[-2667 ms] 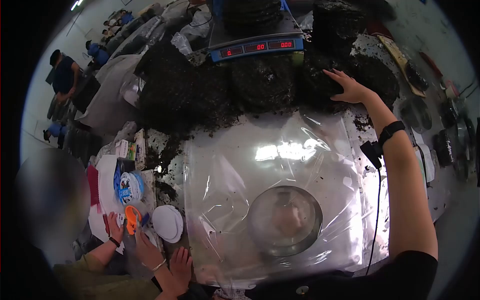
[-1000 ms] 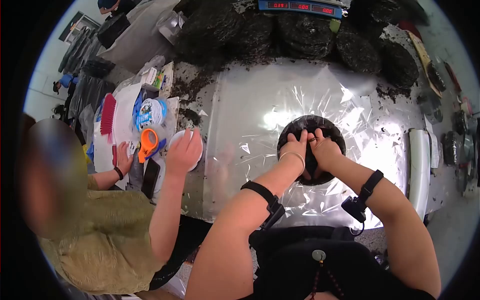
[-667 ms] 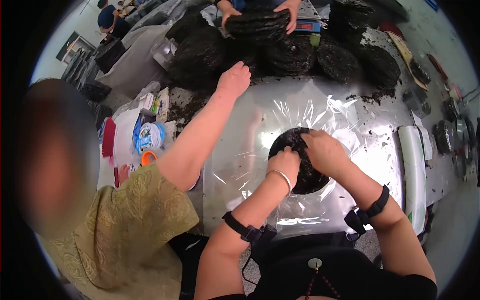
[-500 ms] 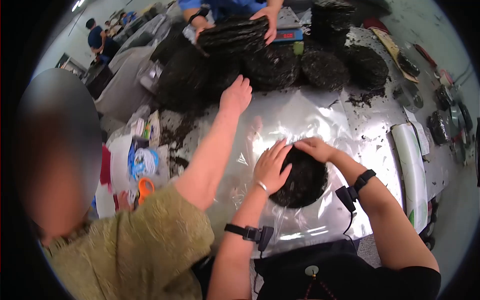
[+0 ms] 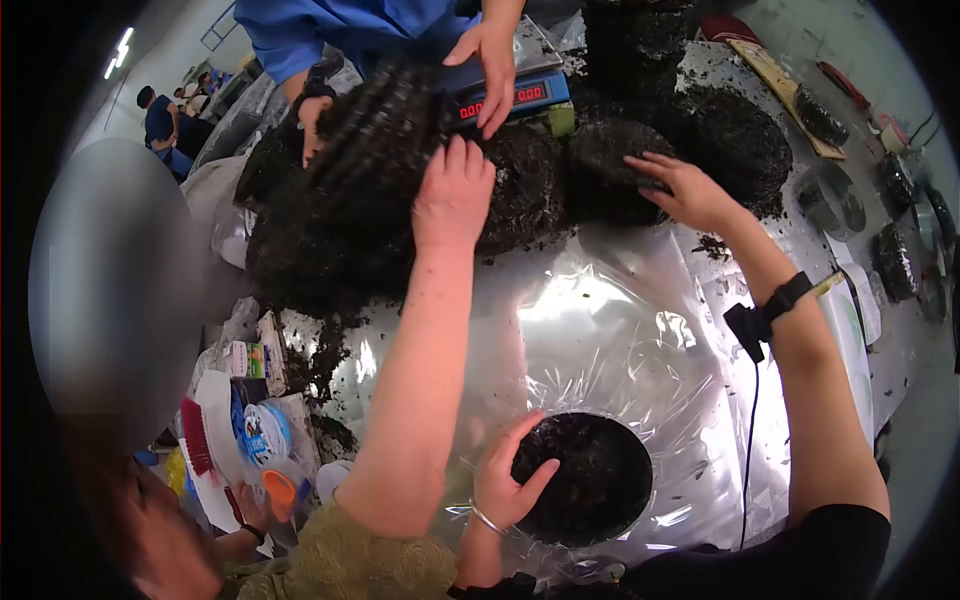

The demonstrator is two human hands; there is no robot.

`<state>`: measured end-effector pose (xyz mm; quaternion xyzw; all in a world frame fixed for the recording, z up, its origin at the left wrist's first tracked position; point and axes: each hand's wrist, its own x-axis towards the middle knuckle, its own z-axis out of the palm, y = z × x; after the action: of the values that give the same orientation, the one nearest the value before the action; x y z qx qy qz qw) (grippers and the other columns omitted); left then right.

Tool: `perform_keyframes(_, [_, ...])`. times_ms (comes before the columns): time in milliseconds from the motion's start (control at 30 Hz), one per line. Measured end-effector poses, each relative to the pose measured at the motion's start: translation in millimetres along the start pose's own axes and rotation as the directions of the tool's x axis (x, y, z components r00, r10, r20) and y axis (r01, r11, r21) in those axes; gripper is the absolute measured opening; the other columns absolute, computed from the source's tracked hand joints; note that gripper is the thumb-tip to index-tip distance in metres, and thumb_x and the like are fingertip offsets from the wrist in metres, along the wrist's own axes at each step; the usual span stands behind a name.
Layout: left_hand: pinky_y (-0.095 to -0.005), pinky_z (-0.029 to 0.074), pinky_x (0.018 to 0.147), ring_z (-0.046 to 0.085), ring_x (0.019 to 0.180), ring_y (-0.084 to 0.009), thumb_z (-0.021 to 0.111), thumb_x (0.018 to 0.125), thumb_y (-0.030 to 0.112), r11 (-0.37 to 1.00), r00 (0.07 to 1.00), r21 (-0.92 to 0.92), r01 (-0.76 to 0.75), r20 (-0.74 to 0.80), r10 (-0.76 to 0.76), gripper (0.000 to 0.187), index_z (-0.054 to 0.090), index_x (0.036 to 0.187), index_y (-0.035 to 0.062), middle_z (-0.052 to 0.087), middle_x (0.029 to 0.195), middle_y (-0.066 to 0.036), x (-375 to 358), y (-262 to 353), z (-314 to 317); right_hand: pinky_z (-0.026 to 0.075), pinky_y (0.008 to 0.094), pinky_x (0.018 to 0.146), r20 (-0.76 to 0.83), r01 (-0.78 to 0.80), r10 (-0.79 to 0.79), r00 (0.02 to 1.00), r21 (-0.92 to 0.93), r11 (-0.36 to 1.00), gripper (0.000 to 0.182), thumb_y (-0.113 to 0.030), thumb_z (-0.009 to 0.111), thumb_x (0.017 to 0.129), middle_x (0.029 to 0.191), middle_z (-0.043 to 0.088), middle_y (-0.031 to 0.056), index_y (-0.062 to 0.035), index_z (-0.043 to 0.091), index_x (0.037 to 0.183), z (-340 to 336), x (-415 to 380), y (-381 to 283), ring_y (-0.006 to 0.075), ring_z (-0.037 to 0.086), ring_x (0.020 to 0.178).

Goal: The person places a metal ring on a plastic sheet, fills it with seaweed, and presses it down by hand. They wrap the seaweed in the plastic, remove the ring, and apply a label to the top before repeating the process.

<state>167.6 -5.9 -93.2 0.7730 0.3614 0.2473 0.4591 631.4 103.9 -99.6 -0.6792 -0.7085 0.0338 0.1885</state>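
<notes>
A round dark disc (image 5: 590, 480) lies on clear plastic film (image 5: 600, 330) near the table's front edge. My left hand (image 5: 510, 480) rests on its left rim, with thumb and fingers apart. Farther back, my right hand (image 5: 690, 190) reaches to another round dark cake (image 5: 615, 160). Its fingers are spread over the right side of that cake; their undersides are hidden. A co-worker's bare forearm (image 5: 420, 350) crosses just left of the film, with the hand at a dark stack (image 5: 375, 150).
Across the table a person in blue (image 5: 350, 30) has both hands around the dark stack, beside a digital scale (image 5: 520, 95). More dark cakes (image 5: 740, 145) line the back. Orange-handled scissors (image 5: 280, 493) lie at the left, and a metal ring (image 5: 832, 200) at the right.
My right hand has left the disc and reached back to a cake. The disc appears lower in view, my left hand still on it. The person in blue has tilted the dark stack.
</notes>
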Motion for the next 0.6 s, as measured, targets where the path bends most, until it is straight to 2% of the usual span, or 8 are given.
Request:
perform_keyframes(33, [-0.039,0.046,0.109,0.061,0.127,-0.0324,0.079,0.084,0.012,1.0,1.0,-0.019,0.006,0.004,-0.006,0.055,0.059,0.135,0.0011,0.063,0.137,-0.018,-0.5,-2.3,-0.4,0.044,0.0481,0.111,-0.04,-0.01,0.01,0.999,0.001,1.0,0.064,-0.02,0.066,0.093,0.15,0.05,0.0228,-0.0231,0.045,0.153,-11.1,2.1,-6.4,0.0427,0.052,0.133])
perform_keyframes(100, [-0.0397,0.046,0.109,0.061,0.127,-0.0325,0.079,0.084,0.01,1.0,1.0,0.03,0.0,0.012,0.0,0.055,0.06,0.134,0.0004,0.063,0.137,-0.018,2.4,3.8,-2.1,0.038,0.0485,0.115,-0.144,0.009,-0.048,0.988,-0.259,0.966,0.072,-0.014,0.068,0.089,0.156,0.045,0.0168,-0.0255,0.042,0.155,-13.2,7.4,-11.8,0.0372,0.044,0.142])
perform_keyframes(167, [-0.0397,0.045,0.109,0.061,0.127,-0.0325,0.079,0.084,0.009,1.0,1.0,0.022,0.006,0.01,-0.007,0.055,0.06,0.134,0.0003,0.063,0.137,-0.018,2.0,2.0,-0.2,0.031,0.0516,0.118,-0.097,0.042,-0.092,0.991,-0.424,0.905,0.08,-0.016,0.072,0.084,0.161,0.039,0.0118,-0.028,0.04,0.156,13.6,9.9,-1.2,0.0337,0.035,0.149])
perform_keyframes(200, [-0.0397,0.045,0.109,0.061,0.127,-0.0325,0.079,0.083,0.009,1.0,1.0,0.012,0.003,0.015,-0.003,0.055,0.06,0.134,0.0003,0.063,0.137,-0.018,2.5,2.0,0.7,0.028,0.055,0.119,0.057,0.035,-0.015,0.998,-0.377,0.925,0.078,-0.02,0.073,0.086,0.162,0.036,0.0119,-0.0293,0.04,0.156,33.7,6.4,4.8,0.0351,0.032,0.15])
perform_keyframes(300, [-0.0399,0.045,0.109,0.061,0.127,-0.0323,0.079,0.083,0.008,1.0,1.0,0.015,0.001,0.016,-0.002,0.055,0.06,0.134,0.0,0.063,0.137,-0.018,1.0,2.6,-1.4,0.029,0.0547,0.118,-0.038,0.024,-0.035,0.999,-0.269,0.963,0.085,-0.036,0.078,0.085,0.162,0.035,0.0148,-0.0317,0.035,0.159,53.8,-3.0,12.8,0.0377,0.035,0.148])
perform_keyframes(367, [-0.0399,0.045,0.11,0.06,0.128,-0.0321,0.079,0.083,0.008,1.0,1.0,0.013,-0.002,0.016,0.001,0.055,0.06,0.134,-0.0002,0.063,0.137,-0.018,1.6,4.3,-1.6,0.031,0.0539,0.117,0.077,0.027,-0.005,0.997,-0.285,0.958,0.1,-0.044,0.085,0.073,0.162,0.035,0.017,-0.0325,0.034,0.159,33.9,1.9,3.8,0.0385,0.038,0.145])
perform_keyframes(433, [-0.0399,0.045,0.11,0.06,0.128,-0.032,0.079,0.083,0.007,1.0,1.0,0.017,-0.004,0.021,0.003,0.055,0.06,0.134,-0.0001,0.063,0.137,-0.018,0.5,3.7,-2.6,0.039,0.0465,0.114,0.151,0.025,0.019,0.988,-0.285,0.958,0.111,-0.043,0.091,0.061,0.159,0.038,0.0179,-0.0341,0.037,0.158,19.0,11.0,3.6,0.0383,0.045,0.138])
perform_keyframes(600, [-0.0402,0.044,0.11,0.06,0.129,-0.0326,0.078,0.084,0.007,1.0,1.0,-0.008,-0.027,0.014,0.027,0.053,0.06,0.134,0.0005,0.063,0.137,-0.018,-0.6,0.1,-3.4,0.046,0.0451,0.109,0.249,0.043,0.002,0.969,-0.176,0.983,0.103,-0.039,0.089,0.063,0.154,0.045,0.0184,-0.0303,0.042,0.154,10.8,32.5,20.7,0.0393,0.05,0.132])
